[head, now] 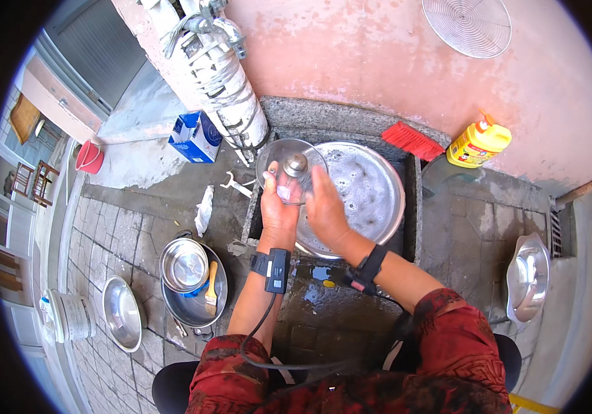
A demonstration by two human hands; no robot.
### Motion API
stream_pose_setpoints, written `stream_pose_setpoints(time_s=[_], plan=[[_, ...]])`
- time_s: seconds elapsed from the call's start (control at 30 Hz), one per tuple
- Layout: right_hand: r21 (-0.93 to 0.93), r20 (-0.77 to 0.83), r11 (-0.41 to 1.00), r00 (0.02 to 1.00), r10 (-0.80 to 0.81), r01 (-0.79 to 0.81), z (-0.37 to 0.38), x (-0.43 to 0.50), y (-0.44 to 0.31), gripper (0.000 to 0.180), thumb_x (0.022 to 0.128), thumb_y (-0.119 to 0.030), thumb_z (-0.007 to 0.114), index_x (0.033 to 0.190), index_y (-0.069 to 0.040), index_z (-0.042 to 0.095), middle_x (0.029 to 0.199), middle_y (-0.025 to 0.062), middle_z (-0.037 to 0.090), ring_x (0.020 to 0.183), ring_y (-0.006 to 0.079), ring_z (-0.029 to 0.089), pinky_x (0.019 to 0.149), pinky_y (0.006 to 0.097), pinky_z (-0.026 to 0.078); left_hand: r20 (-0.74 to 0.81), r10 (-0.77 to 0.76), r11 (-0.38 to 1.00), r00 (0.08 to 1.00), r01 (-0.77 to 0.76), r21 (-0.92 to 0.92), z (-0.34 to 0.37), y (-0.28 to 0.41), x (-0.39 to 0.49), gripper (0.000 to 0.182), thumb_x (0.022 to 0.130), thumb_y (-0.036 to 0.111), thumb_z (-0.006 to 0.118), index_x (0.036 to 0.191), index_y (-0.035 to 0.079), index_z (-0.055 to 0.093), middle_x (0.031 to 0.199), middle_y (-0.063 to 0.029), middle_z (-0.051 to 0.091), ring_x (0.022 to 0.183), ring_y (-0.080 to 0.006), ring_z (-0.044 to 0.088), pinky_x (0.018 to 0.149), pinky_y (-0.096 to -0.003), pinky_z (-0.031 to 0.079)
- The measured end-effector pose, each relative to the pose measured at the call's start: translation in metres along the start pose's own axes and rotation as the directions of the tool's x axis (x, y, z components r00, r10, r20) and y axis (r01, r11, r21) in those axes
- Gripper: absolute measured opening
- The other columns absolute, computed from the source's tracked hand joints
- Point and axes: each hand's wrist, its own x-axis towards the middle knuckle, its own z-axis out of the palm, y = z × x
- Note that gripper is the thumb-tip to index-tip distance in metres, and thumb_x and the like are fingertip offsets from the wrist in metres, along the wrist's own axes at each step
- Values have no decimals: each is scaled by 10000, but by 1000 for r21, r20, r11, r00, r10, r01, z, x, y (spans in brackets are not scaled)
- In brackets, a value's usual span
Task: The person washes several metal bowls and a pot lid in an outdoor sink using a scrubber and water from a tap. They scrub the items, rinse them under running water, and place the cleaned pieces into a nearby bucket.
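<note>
A round glass pot lid (274, 155) with a metal knob (296, 164) is held up at the left rim of a wide metal basin (401, 207). My left hand (281, 212) grips the lid from below, its fingers showing through the glass. Against the lid's right side presses my right hand (325, 207), blurred. Under its fingers is a dark grey, wiry pad (306, 182), seemingly a steel wool scourer and partly hidden. Foamy water (360, 191) fills the basin, which sits inside a stone trough (416, 227).
At left stand a pot (192, 315) holding metal bowls (184, 266) and a brush (212, 290), a steel basin (122, 313), and a blue box (195, 137). Rightward are a red brush (412, 141), a yellow detergent jug (478, 142) and a scalloped metal dish (528, 279).
</note>
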Motion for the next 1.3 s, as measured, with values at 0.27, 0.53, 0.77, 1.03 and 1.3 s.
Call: stream_pose_setpoints(time_s=[0.27, 0.53, 0.77, 1.03, 1.3], plan=[[150, 30, 969, 980, 196, -198, -13, 45, 51, 478, 862, -79, 528, 1314, -25, 382, 1232, 233, 519, 1162, 381, 492, 979, 398, 395, 108, -115, 991, 987, 107, 82, -5, -6, -7, 437, 975, 405, 362, 1288, 110, 437, 1309, -128, 490, 1168, -302, 503, 947, -474, 448], [540, 236, 751, 925, 299, -380, -56, 63, 32, 243, 866, -88, 532, 1093, -12, 576, 1043, 144, 624, 976, 225, 592, 868, 318, 445, 177, -113, 948, 978, 52, 315, 8, 2, -16, 475, 975, 383, 398, 1317, 53, 385, 1292, -151, 491, 1142, -312, 536, 922, -469, 479], [-21, -146, 949, 938, -314, 315, -42, 55, 8, 262, 868, -114, 530, 1113, -34, 573, 1044, 152, 596, 985, 298, 560, 902, 366, 426, 145, -46, 943, 988, -5, 333, 24, -1, -16, 464, 976, 338, 432, 1305, 13, 393, 1251, -210, 500, 1082, -303, 566, 910, -437, 490], [231, 24, 947, 975, 222, -222, -23, 76, 47, 279, 821, -188, 611, 1033, -9, 578, 998, 186, 605, 947, 324, 571, 846, 384, 441, 195, -44, 857, 980, -63, 511, 17, -3, -25, 504, 967, 364, 450, 1286, -25, 419, 1167, -200, 574, 1036, -279, 604, 867, -413, 506], [101, 104, 961, 958, -269, 259, -44, 83, 29, 146, 708, -123, 656, 804, -42, 584, 816, 122, 553, 834, 324, 550, 737, 398, 452, 184, -59, 804, 981, -62, 592, 26, 8, -21, 505, 984, 412, 382, 1216, -21, 496, 1109, -183, 605, 985, -234, 623, 812, -357, 526]])
